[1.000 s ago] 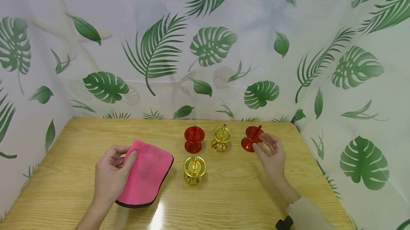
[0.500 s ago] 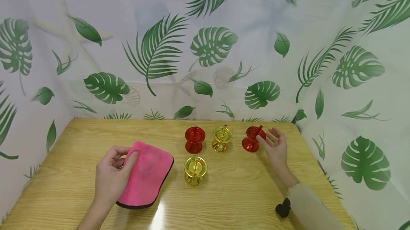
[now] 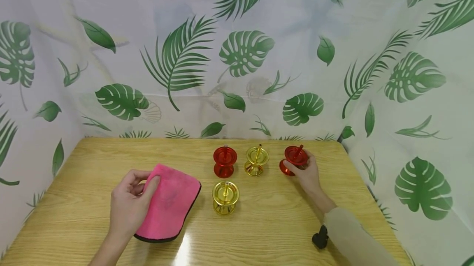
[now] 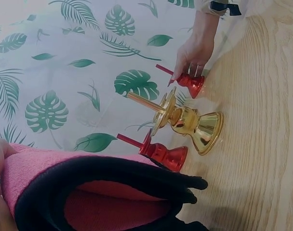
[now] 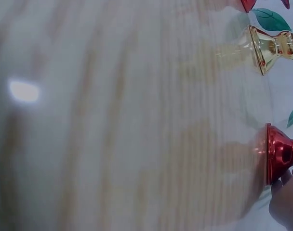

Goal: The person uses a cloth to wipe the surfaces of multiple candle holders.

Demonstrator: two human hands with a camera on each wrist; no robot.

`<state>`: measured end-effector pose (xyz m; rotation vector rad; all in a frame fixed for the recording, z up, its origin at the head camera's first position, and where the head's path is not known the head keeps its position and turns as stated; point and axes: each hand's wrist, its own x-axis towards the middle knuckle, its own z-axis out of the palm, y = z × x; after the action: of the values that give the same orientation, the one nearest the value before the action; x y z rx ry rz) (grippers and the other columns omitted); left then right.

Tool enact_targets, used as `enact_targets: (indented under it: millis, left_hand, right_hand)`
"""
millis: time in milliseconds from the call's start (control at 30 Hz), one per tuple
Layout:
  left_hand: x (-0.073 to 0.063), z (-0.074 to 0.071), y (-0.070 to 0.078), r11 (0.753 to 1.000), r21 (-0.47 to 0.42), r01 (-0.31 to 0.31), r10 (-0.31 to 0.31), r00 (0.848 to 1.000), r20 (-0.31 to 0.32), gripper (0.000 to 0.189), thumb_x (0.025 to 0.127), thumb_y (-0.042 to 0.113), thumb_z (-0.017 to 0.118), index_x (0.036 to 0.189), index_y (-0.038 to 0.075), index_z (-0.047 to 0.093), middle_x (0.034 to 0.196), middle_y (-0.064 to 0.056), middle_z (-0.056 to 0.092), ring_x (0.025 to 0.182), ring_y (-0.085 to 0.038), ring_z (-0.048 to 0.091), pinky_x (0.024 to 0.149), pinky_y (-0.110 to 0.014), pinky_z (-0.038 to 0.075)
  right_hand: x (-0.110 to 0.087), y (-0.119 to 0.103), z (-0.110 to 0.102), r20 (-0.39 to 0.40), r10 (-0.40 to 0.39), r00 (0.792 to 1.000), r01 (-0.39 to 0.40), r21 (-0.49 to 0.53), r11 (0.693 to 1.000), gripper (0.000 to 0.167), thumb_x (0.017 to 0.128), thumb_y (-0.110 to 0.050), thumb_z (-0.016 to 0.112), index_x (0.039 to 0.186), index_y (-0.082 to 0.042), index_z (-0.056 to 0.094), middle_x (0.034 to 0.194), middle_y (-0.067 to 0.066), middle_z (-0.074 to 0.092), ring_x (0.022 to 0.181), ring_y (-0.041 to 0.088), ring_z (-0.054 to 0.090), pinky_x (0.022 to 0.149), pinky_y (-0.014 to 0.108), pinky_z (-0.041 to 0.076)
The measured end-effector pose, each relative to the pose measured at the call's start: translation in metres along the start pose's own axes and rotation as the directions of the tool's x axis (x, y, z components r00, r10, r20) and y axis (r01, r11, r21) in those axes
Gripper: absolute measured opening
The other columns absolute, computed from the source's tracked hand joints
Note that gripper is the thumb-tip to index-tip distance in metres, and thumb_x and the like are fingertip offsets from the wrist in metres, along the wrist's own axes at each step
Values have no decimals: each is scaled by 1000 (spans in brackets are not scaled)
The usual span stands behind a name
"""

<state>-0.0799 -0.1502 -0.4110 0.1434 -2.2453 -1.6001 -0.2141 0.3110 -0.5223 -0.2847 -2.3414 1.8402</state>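
At the left of the table, my left hand (image 3: 127,204) pinches a folded pink cloth (image 3: 168,204) with black edging between thumb and fingers. The cloth bulges open at its fold in the left wrist view. On the right, my right hand (image 3: 309,175) grips a shiny red candle holder (image 3: 295,156) around its waist, below the dish. Its base (image 5: 280,153) stands on or very near the table in the right wrist view. Left of it are a gold candle holder (image 3: 254,167), another red candle holder (image 3: 224,169) and, nearer me, a second gold candle holder (image 3: 224,206), all upright.
The wooden table (image 3: 266,225) ends at the back against a white cloth wall (image 3: 200,122) printed with green leaves. Similar walls close off both sides. A black strap (image 3: 320,237) hangs at my right sleeve (image 3: 352,233).
My right hand first drew slightly back to the right of the right-hand red candle holder, then came in and closed its fingers around it. The left hand and cloth have stayed put.
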Motion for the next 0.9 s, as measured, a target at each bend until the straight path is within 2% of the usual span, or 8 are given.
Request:
enact_targets:
  millis: [233,367,467,567,733,800,900]
  left_hand:
    - [0,0,-1,1000,8,17,-17,1000,4,13,97,12,77,108,6,74,95,1,78,69,3,68,54,-18,56]
    - [-1,1,-1,1000,16,11,-11,1000,2,13,97,12,76,108,6,74,98,-5,79,69,4,68,54,-18,55]
    - [-1,0,0,1000,12,5,-5,1000,-4,12,97,12,76,108,6,74,101,-7,80,69,4,68,54,-17,55]
    - [-2,-1,1,1000,10,-7,7,1000,-15,10,97,11,76,107,6,75,98,2,79,69,4,68,54,-16,54]
    - [-2,-2,3,1000,0,-23,23,999,-25,10,96,9,77,106,6,75,90,27,70,70,5,69,56,-14,54]
    - [-3,-2,4,1000,-6,-29,29,999,-26,11,96,9,77,106,5,75,89,32,68,70,5,69,56,-14,54]
    - [-4,-2,7,999,-15,-44,44,999,-29,10,96,7,77,105,4,75,87,32,68,68,4,68,55,-14,53]
  right_hand:
    - [-2,3,1,-18,-19,1000,19,5,1000,81,97,-15,77,160,-4,28,154,22,52,106,-7,57,89,3,48]
    - [-4,4,0,-39,-35,999,36,10,999,76,97,-15,76,158,-3,32,150,24,55,102,-10,59,87,5,50]
    - [-5,3,-1,-66,-42,997,43,12,999,74,97,-16,77,156,-4,36,147,19,57,103,-10,59,88,5,51]
    - [-8,1,-4,-88,-45,995,46,7,999,73,95,-17,80,155,-5,40,138,7,62,104,-10,61,89,5,51]
    - [-17,-9,-10,-94,-69,993,73,39,997,69,94,-14,80,152,-6,44,121,-16,63,105,-7,63,90,6,52]
    - [-22,-14,-12,-94,-90,991,97,68,993,66,94,-10,79,151,-5,45,118,-21,64,106,-5,64,91,8,53]
    - [-30,-23,-16,-104,-141,985,150,82,985,62,93,-4,78,147,-4,48,116,-23,66,106,-4,66,92,8,54]
